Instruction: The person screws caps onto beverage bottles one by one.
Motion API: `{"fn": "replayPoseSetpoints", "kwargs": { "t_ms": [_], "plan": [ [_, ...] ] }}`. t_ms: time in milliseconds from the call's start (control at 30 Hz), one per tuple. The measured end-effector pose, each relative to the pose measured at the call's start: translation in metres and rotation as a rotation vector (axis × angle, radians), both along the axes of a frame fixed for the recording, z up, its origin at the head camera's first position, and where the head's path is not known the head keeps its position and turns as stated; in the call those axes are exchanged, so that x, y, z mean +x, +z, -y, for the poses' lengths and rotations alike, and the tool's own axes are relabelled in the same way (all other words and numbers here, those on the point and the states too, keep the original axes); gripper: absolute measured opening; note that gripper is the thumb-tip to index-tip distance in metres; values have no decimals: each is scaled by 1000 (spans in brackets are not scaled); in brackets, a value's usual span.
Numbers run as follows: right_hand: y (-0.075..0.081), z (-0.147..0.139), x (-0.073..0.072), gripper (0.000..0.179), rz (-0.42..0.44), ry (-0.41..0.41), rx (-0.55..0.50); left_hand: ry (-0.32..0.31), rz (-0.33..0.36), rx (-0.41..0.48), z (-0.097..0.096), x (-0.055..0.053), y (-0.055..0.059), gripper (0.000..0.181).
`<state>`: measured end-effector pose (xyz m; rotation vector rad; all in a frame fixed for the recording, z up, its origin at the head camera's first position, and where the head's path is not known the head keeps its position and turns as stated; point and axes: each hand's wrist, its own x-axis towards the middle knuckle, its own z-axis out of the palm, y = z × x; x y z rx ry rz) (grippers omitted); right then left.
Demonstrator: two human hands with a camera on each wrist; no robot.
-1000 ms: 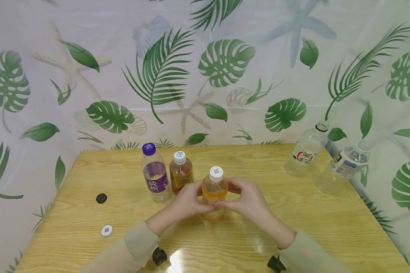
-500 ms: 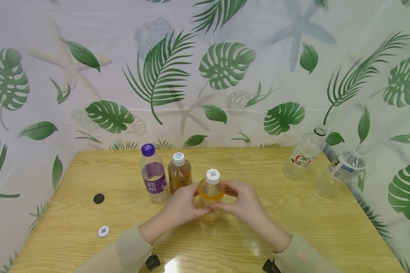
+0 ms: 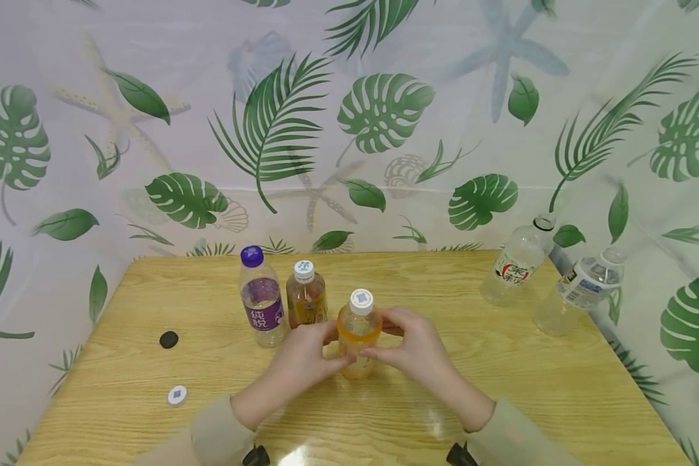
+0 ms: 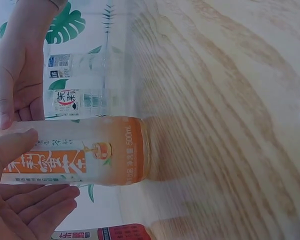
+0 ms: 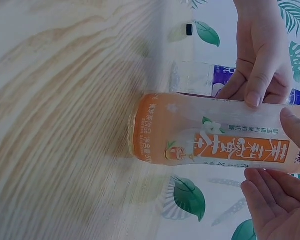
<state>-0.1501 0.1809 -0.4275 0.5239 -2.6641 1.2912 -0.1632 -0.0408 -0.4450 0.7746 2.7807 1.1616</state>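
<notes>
An orange-labelled tea bottle (image 3: 359, 340) with a white cap stands upright on the table between my hands. My left hand (image 3: 303, 356) holds it loosely from the left, thumb at its front edge, with a gap at the palm. My right hand (image 3: 410, 346) holds it from the right, thumb across the front. In the left wrist view, the left thumb overlaps the label and the left fingers (image 4: 50, 205) reach along the far side. The right wrist view has the right thumb over the label and the right fingertips (image 5: 249, 179) at the bottle's edge.
Just left stand an amber drink bottle (image 3: 307, 299) with a white cap and a purple-labelled bottle (image 3: 263, 310). Two uncapped clear bottles (image 3: 509, 268) (image 3: 576, 294) stand at the right edge. A black cap (image 3: 169, 339) and a white cap (image 3: 177, 395) lie at left on the table (image 3: 122, 427).
The tea bottle shifts slightly left in the view, as the whole scene does. My left thumb has slid left across the bottle's front, and the left hand has drawn back a little.
</notes>
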Motion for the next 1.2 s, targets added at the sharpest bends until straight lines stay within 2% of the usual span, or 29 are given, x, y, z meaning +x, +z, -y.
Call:
{"fn": "replayPoseSetpoints", "kwargs": {
  "t_ms": [233, 600, 933, 1200],
  "plan": [
    [4, 2, -3, 55, -7, -15, -1, 52, -43, 3, -4, -1, 0, 39],
    [14, 2, -21, 54, -56, -21, -52, 150, -137, 67, -14, -9, 2, 33],
    [12, 4, -35, 55, -65, -38, -40, 217, -136, 61, -18, -15, 2, 22],
    [3, 4, -42, 52, -47, -39, -28, 230, -133, -7, -21, -16, -4, 21]
  ]
}}
